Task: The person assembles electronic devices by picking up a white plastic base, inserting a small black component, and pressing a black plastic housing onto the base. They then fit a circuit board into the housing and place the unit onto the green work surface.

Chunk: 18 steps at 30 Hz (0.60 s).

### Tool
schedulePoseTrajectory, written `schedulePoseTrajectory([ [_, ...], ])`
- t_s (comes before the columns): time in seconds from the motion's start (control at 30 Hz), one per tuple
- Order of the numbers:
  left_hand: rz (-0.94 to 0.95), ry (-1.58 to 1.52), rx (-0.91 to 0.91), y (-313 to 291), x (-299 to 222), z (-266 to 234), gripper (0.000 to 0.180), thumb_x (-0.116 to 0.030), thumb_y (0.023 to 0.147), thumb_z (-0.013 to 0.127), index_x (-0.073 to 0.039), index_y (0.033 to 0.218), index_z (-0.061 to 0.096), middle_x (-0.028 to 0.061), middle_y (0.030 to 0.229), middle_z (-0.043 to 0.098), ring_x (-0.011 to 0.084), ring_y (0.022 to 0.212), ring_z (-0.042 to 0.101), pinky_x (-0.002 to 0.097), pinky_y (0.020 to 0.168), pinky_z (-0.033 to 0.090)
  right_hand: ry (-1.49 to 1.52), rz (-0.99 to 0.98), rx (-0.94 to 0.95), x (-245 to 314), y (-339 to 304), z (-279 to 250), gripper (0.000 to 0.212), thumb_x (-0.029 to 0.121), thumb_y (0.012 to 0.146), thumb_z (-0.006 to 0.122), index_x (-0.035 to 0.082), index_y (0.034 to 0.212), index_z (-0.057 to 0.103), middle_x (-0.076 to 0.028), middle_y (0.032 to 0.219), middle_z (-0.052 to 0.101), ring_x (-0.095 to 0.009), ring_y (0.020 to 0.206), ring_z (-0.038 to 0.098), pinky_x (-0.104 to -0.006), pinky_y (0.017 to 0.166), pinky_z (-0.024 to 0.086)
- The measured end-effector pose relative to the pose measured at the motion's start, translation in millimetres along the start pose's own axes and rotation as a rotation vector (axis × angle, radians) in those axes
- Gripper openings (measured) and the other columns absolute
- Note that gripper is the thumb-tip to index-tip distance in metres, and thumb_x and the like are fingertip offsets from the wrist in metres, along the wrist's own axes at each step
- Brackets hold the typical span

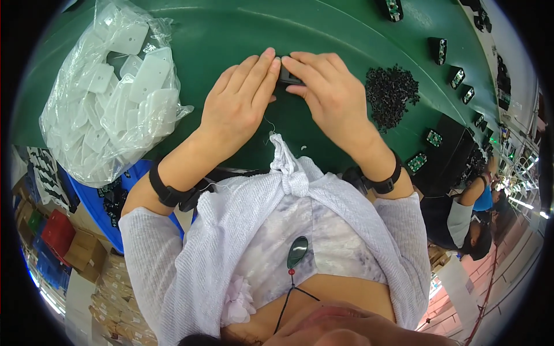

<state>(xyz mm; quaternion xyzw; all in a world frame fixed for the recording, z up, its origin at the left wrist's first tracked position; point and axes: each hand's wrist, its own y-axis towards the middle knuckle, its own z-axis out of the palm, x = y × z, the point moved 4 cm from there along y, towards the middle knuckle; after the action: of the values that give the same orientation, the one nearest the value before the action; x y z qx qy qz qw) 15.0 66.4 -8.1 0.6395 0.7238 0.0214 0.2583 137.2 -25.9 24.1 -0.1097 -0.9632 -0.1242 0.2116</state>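
Between my two hands, on the green table [231,34], is a small black rectangular plastic piece [287,76], mostly hidden by the fingers. My left hand [242,95] has its fingers held together, their tips pressing on the piece's left side. From the right, my right hand [332,86] grips the same piece, fingers over its far edge and thumb at its near edge. What lies under the fingertips cannot be made out.
A clear plastic bag [115,98] of translucent white plates sits at the left. To the right lies a heap of small black parts [392,95]. Black housings with green circuit boards [441,51] line the far right. Beside a black box [444,155], another person [467,225] sits.
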Motion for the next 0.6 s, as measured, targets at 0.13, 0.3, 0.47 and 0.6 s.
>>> schedulePoseTrajectory([
  [0.13, 0.017, 0.047, -0.117, 8, 5, 11, 0.051, -0.014, 0.073, 0.070, 0.005, 0.119, 0.057, 0.0136, 0.120, 0.060, 0.0258, 0.101, 0.059, 0.0366, 0.084, 0.049, 0.114, 0.014, 0.112, -20, 12, -4, 0.037, 0.013, 0.077, 0.074, 0.008, 0.113, 0.066, -0.008, 0.109, 0.066, -0.027, 0.092, 0.062, -0.0334, 0.080, 0.052],
  [0.3, -0.005, -0.112, -0.161, 23, 19, 12, 0.043, -0.013, 0.076, 0.070, 0.003, 0.114, 0.059, 0.0137, 0.110, 0.062, 0.0283, 0.096, 0.060, 0.0373, 0.080, 0.050, 0.408, 0.122, 0.105, -38, 11, -1, 0.038, 0.015, 0.086, 0.069, 0.009, 0.123, 0.062, -0.009, 0.120, 0.063, -0.022, 0.103, 0.061, -0.0306, 0.089, 0.050],
  [0.47, -0.592, -0.897, -0.004, 19, 21, 17, 0.029, -0.015, 0.094, 0.061, 0.004, 0.115, 0.059, 0.0142, 0.092, 0.067, 0.0205, 0.078, 0.066, 0.0286, 0.071, 0.051, 0.704, 0.185, -0.014, -34, 6, -2, 0.049, 0.017, 0.088, 0.069, 0.009, 0.135, 0.053, -0.006, 0.127, 0.056, -0.017, 0.109, 0.056, -0.0297, 0.094, 0.046],
  [0.6, -0.646, -1.127, -0.036, 20, 16, 11, 0.031, -0.019, 0.098, 0.056, 0.006, 0.116, 0.058, 0.0125, 0.090, 0.069, 0.0145, 0.075, 0.067, 0.0247, 0.070, 0.051, 0.757, 0.241, -0.034, -28, 13, -8, 0.048, 0.015, 0.089, 0.070, 0.002, 0.131, 0.051, -0.008, 0.120, 0.056, -0.015, 0.108, 0.056, -0.0300, 0.094, 0.045],
])
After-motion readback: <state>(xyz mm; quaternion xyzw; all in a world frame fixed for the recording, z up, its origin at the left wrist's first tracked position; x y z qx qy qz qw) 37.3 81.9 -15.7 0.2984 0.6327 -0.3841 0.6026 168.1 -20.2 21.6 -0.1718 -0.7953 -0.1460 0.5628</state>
